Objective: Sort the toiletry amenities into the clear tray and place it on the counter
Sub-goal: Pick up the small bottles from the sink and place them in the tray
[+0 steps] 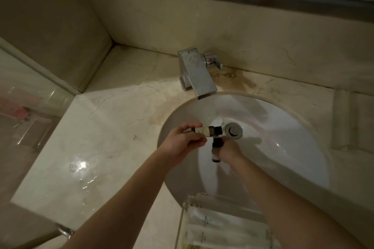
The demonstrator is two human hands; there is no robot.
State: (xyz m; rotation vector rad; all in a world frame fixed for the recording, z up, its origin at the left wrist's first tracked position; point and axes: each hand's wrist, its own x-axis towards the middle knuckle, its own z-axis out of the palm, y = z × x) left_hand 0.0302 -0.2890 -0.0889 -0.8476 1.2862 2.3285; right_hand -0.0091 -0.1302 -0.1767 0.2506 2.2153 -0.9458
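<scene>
the left hand [182, 143] held a small bottle [204, 131] over the white sink [283, 147], its fingers curled round the bottle's base end and thumb pinching from the near side. the bottle lay sideways, dark brownish and see-through, with a pale cream label round its middle and a black cap pointing toward 3 o'clock, just short of the metal drain plug [233, 130]. print on the label was too blurred to read.

the right hand [228, 150] gripped a second small bottle [216, 150], fingers wrapped round it so that only its dark left side showed; its black cap pointed toward 12 o'clock, just below the first bottle's cap, and its purplish-brown base stuck out toward 6 o'clock. whether the two caps touched could not be told.

the clear tray [185, 214] sat at 6 o'clock in the view, at the near rim of the sink, its transparent walls catching faint light. inside lay several long white sachets [222, 226] side by side, with faint small print, and something yellowish at the bottom edge, too cut off to identify.

a square chrome faucet [195, 70] stood at 12 o'clock from the sink on the pale marble bench [101, 127], and a patch of water [81, 166] glistened at 9 o'clock from the hands.
</scene>
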